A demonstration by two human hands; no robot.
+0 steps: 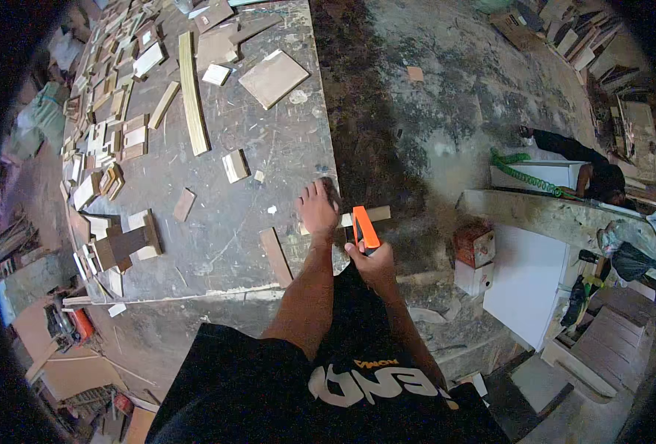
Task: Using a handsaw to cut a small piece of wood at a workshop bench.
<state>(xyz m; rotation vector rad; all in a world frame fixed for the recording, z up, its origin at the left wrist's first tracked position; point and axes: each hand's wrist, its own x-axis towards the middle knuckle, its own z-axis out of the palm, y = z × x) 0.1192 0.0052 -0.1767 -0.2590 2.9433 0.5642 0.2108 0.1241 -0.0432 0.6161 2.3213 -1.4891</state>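
Note:
My left hand [318,211] lies at the right edge of the workbench [224,200], fingers stretched forward. It presses on a narrow light wood strip [378,214], which sticks out past the edge to the right. My right hand [374,260], just beyond the edge, is closed around an orange-and-black tool [367,228]. That tool crosses over the overhanging strip; its working part is hidden. Left of my left wrist lies a flat brown wood piece [275,257]. A small thick block [235,166] sits farther up the bench.
Many wood offcuts [109,148] cover the bench's left side, with a long pale slat [192,92] and a square board [274,79] farther away. At right, another person [606,174] is beside a white box [531,176] and a coiled green hose [524,174].

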